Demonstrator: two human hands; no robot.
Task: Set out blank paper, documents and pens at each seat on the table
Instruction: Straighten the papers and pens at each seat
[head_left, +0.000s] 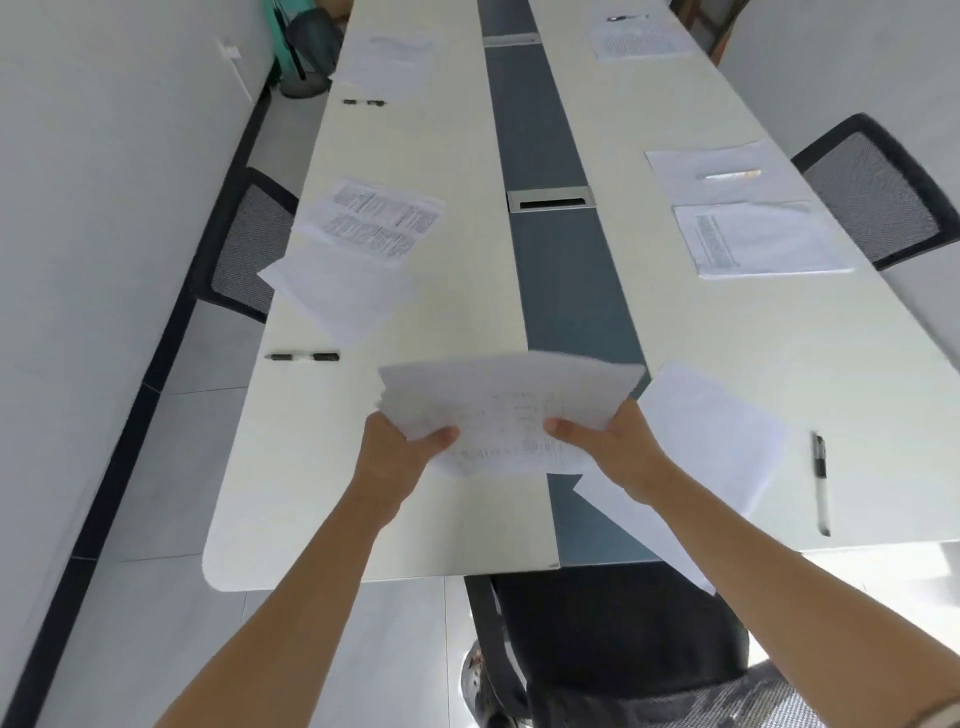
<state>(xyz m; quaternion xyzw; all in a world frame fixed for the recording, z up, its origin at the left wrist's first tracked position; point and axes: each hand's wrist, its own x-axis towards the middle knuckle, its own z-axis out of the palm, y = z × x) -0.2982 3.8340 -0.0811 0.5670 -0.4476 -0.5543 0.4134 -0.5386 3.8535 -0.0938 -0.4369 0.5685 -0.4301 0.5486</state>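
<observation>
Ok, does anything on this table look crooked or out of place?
Yes. The near blank sheet beside the right hand lies skewed, one corner hanging past the table end. The left blank sheet, overlapping a printed document, is turned askew too, poking over the edge.

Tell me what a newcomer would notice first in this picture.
The left hand and right hand grip a sheaf of papers above the near end of the long table. Along both sides, printed documents and blank sheets lie at seats, with a black pen by the near left seat and a second pen near the right edge.
</observation>
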